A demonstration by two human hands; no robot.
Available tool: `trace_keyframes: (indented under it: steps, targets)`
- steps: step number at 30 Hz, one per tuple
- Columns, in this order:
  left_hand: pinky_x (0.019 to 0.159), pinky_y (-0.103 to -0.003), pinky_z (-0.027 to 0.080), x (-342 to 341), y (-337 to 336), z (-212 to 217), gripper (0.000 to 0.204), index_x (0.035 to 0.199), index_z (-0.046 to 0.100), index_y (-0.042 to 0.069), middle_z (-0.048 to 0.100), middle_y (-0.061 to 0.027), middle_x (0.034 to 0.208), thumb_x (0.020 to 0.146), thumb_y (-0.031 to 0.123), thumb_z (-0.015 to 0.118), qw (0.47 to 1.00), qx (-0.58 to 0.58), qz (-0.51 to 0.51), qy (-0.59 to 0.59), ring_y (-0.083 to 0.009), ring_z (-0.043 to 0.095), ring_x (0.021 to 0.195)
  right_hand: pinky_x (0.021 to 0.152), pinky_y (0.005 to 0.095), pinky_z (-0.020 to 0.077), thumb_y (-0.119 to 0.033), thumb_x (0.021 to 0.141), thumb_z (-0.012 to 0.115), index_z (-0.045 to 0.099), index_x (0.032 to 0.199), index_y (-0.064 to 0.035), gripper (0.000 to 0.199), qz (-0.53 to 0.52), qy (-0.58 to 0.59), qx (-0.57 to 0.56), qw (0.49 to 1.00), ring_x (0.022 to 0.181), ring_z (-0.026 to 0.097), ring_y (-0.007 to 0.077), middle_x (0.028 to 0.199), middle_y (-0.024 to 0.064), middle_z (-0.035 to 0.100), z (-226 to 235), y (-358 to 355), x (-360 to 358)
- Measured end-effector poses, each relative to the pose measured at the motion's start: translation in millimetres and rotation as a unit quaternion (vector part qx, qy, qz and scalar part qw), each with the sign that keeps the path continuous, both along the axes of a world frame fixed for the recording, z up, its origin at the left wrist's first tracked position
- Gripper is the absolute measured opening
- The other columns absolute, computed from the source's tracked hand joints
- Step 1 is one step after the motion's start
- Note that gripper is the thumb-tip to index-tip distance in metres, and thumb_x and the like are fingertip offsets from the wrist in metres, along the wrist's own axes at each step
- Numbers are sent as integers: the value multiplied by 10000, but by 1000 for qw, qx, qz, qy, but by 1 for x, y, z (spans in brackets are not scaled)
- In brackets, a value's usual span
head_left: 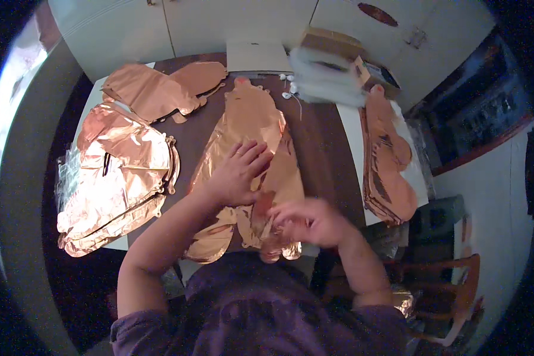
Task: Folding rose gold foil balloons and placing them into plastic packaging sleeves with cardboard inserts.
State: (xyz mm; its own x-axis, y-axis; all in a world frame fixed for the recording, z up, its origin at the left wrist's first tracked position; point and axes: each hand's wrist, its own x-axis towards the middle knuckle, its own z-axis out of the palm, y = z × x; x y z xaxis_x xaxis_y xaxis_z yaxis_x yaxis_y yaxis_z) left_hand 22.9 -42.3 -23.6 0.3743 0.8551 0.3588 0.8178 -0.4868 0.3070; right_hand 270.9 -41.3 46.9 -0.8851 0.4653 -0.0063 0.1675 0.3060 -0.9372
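Observation:
A flat, uninflated copper-coloured foil balloon (252, 110) lies lengthwise on the brown table in front of me, its lower end folded and crumpled near my body. My left hand (240, 176) rests on the middle of it, palm down with fingers stretched out. To its right, my right hand (314, 222) is slightly blurred and curled. Its thumb and fingertips come together at the crumpled lower part of the foil and seem to pinch it; the exact grip is hard to see.
Stacks of similar foil balloons lie at the left (121, 160), far left (142, 92) and right (388, 157). Clear plastic bags (326, 77), cardboard boxes (332, 44) and small white items with a string (289, 89) sit at the back. A wooden chair (457, 279) stands at the right.

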Motion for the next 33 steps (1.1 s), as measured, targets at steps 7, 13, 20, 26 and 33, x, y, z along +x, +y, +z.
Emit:
trace_keyframes:
  steps: [7, 13, 20, 26, 33]
  targets:
    - [1148, -508, 218, -1, 2, -9, 789, 1316, 457, -34, 418, -207, 1423, 706, 418, 669, 1000, 2, -7, 19, -389, 341, 1358, 1103, 519, 279, -241, 930, 561, 509, 1309, -20, 441, -184, -152, 416, 878, 1331, 400, 358, 1425, 176, 450, -66, 73, -13]
    - [1152, -498, 219, -8, 2, -14, 683, 1258, 502, -43, 419, -216, 1418, 725, 354, 657, 997, 24, 4, 74, -387, 347, 1357, 1150, 525, 183, -336, 954, 503, 353, 1442, -8, 607, -113, -181, 409, 887, 1414, 274, 350, 1528, 172, 302, -64, 61, -43]
    - [1120, -520, 261, -16, -4, 28, 617, 1287, 518, 30, 472, -184, 1378, 801, 393, 635, 991, -36, 93, 89, -374, 387, 1326, 1154, 545, 161, -388, 950, 485, 287, 1467, 0, 676, -99, -204, 426, 876, 1430, 228, 371, 1552, 187, 241, -71, 63, -38]
    - [1112, -523, 269, -43, -11, 4, 699, 1339, 469, 27, 440, -202, 1405, 805, 446, 635, 996, -20, 76, 45, -399, 381, 1323, 1158, 540, 148, -369, 949, 498, 257, 1482, -13, 685, -90, -202, 379, 899, 1439, 207, 363, 1552, 194, 230, -48, 60, -40]
    - [1148, -526, 213, -42, -13, 0, 721, 1390, 438, 47, 401, -209, 1449, 808, 421, 638, 996, -34, 78, 19, -413, 334, 1363, 1166, 541, 119, -432, 942, 491, 245, 1468, 44, 751, -45, -223, 404, 886, 1461, 146, 345, 1555, 221, 201, -53, 50, -37]
